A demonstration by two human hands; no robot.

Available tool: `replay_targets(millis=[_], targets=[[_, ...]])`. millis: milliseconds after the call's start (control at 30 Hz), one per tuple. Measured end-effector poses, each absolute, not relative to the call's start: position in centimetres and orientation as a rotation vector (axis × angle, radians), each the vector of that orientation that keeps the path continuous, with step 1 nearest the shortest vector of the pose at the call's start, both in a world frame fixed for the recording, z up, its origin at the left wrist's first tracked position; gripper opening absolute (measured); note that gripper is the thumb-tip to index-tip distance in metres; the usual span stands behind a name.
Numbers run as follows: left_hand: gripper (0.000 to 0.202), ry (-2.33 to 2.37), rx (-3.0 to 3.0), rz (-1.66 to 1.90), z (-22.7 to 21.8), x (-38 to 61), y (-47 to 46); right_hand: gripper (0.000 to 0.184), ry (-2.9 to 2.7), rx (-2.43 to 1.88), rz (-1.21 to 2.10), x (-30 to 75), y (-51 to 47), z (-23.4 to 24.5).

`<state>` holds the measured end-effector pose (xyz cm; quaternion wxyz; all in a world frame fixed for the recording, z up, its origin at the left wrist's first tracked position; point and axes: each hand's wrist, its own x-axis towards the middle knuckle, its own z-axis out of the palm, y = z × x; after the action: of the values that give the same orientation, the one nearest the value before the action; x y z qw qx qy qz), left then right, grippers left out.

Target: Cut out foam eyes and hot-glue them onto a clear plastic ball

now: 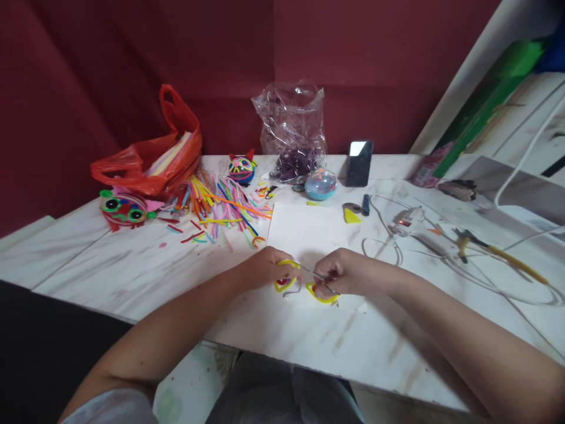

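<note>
My left hand [267, 266] is closed in a pinch on a yellow pipe cleaner [288, 262]. My right hand [338, 270] is wrapped round slim metal scissors [314, 273], whose tips point left toward the pinched piece. Below my left fingers is a yellow-edged shape with a red middle [283, 284]. Under my right hand sits a second yellow-edged shape [324, 295], partly covered by the fingers. A white sheet of paper [304, 227] lies just beyond both hands.
Colourful pipe cleaners [220, 206] spread at left, by a red plastic bag [150, 162] and two decorated balls [126, 209]. At the back are a clear bag [293, 129], a clear-topped ball [321, 184] and a phone [359, 164]. A corded glue gun [419, 229] and pliers [498, 253] lie right.
</note>
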<state>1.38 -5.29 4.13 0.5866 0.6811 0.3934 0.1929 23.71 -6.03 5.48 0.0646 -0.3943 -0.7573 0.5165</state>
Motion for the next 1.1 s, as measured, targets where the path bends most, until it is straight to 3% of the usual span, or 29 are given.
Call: replay_targets(millis=[400, 667, 1100], targets=[[0.024, 0.855, 1.555, 0.459, 3.4, 1.2, -5.1, 0.036, -2.246, -1.155, 1.610, 23.6, -5.8, 5.3], [0.029, 0.921, 1.364, 0.623, 3.7, 1.8, -5.0, 0.045, -2.146, -1.176, 1.354, 24.2, -4.6, 4.6], [0.027, 0.979, 1.501, 0.568, 3.8, 1.7, -5.0, 0.036, -2.338, -1.196, 1.447, 24.4, -4.9, 5.2]])
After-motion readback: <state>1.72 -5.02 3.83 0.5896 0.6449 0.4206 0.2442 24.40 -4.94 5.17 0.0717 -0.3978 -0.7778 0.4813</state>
